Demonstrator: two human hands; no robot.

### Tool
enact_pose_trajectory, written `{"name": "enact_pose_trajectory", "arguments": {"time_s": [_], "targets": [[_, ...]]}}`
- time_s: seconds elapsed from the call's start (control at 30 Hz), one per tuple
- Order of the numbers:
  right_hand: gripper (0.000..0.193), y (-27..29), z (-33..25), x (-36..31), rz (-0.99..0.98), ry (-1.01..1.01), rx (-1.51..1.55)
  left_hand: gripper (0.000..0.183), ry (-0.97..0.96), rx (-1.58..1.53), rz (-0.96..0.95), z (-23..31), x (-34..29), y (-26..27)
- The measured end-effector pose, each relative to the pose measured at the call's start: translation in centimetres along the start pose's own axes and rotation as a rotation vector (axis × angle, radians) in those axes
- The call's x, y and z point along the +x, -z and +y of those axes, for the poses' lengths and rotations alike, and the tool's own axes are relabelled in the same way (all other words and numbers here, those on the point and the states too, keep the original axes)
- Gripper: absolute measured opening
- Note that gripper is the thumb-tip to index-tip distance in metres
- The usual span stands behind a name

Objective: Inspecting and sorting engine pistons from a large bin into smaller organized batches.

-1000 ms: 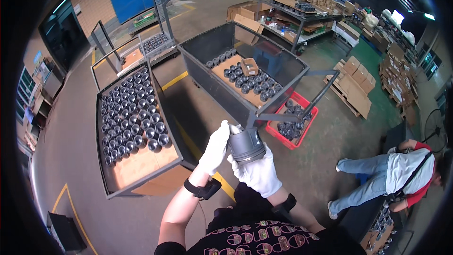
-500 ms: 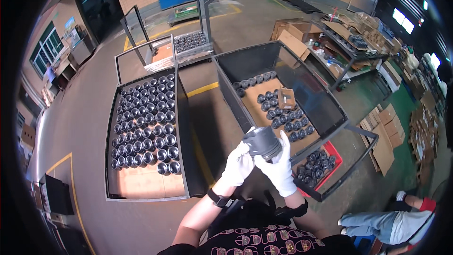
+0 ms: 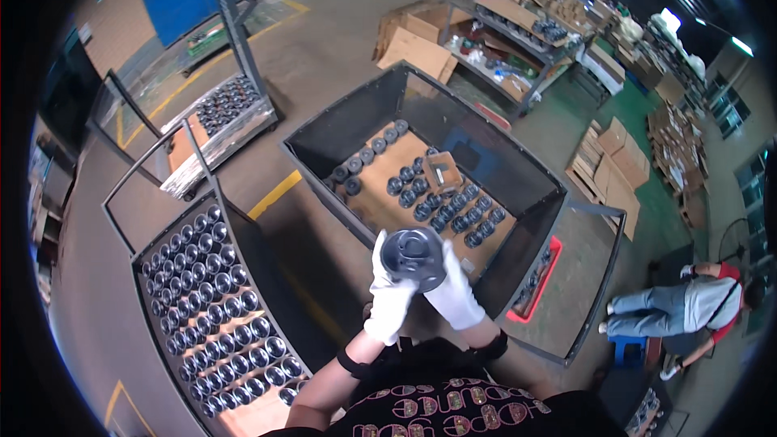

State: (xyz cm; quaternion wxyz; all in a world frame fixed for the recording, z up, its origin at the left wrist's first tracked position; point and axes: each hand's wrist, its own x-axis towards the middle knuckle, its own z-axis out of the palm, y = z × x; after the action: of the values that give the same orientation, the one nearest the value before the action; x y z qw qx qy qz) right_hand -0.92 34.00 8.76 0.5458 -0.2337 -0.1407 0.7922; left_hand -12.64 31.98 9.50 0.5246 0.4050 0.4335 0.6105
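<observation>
A dark grey piston [image 3: 411, 252] is held up before me, its crown with shallow recesses facing up at me. In a white glove, my left hand [image 3: 388, 295] is closed round its left side. My right hand [image 3: 456, 295], also gloved in white, grips its right side. Beyond the hands stands a deep black cart [image 3: 344, 214] lined with brown cardboard [image 3: 380, 186]. Inside it are rows of dark pistons [image 3: 441, 214] and a small open cardboard box [image 3: 442, 173]. To the left, another cart [image 3: 158, 320] carries many upright pistons [image 3: 214, 291] in rows.
A red crate [image 3: 537, 287] of dark parts sits right of the deep cart. A third cart [image 3: 218, 142] stands at the far left. A shelf table [image 3: 518, 48] and flattened cardboard [image 3: 611, 166] lie farther right. Another person [image 3: 676, 310] is at the right.
My view has swung right, so the carts appear shifted left. The piston has been tipped from lying sideways to showing its crown, still between both hands.
</observation>
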Motion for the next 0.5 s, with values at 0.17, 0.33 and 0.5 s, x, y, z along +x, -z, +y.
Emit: {"name": "enact_pose_trajectory", "arguments": {"time_s": [0.17, 0.33, 0.5], "targets": [[0.056, -0.4, -1.2, 5.1, -0.086, -0.130, 0.298, 0.094, -0.293, 0.489, -0.033, 1.3, 3.2, -0.1], [0.050, 0.8, -1.3, 8.2, -0.077, -0.122, 0.264, 0.088, -0.302, 0.481, -0.045, 0.3, 6.0, 1.6], [0.042, 8.3, 1.4, 10.4, 0.339, -0.241, 0.135, 0.035, -0.582, 1.161, -0.340, -1.8, 7.4, 2.1]]}}
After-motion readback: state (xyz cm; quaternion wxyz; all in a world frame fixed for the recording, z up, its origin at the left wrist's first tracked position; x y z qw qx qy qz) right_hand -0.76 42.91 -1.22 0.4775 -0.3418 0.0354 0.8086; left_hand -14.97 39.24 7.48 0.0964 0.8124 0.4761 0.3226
